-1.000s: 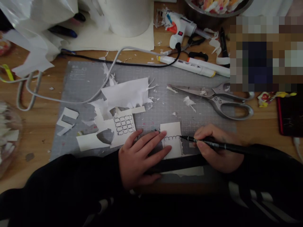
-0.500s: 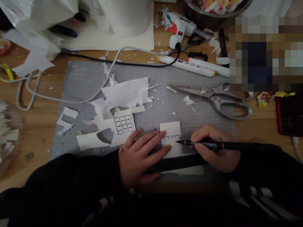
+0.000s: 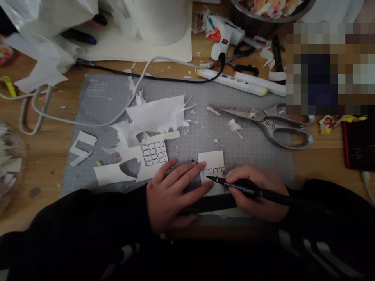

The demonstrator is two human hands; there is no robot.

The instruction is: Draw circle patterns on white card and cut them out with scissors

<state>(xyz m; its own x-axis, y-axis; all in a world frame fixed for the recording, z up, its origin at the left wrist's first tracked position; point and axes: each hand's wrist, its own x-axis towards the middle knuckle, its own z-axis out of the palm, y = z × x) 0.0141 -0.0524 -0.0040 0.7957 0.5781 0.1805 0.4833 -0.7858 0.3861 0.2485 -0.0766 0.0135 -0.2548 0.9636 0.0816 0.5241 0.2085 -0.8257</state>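
Pinched between the fingers of my right hand [image 3: 258,191] is a black pen [image 3: 244,186], its tip at a small white card [image 3: 211,159]. A row of small black loops runs across the card. My left hand [image 3: 178,193] lies flat with spread fingers, two fingertips on the card's left side. Under that hand's palm side passes a dark strip [image 3: 216,203], partly hidden. Beside my left fingers is a cut paper piece [image 3: 109,173] with a grid of drawn ovals [image 3: 154,153]. Everything rests on a grey cutting mat [image 3: 175,86].
Large scissors [image 3: 263,119] lie open on the mat's right. Behind are markers [image 3: 234,82], a white glue gun [image 3: 224,39] with its black cable, and a metal bowl [image 3: 281,17]. A grey cable [image 3: 117,117] crosses the mat's left. Paper scraps [image 3: 159,113] are scattered about.
My right hand and the pen have moved left and slightly down, bringing the tip towards the card's left side. The loops look more closed. My left hand has barely moved.
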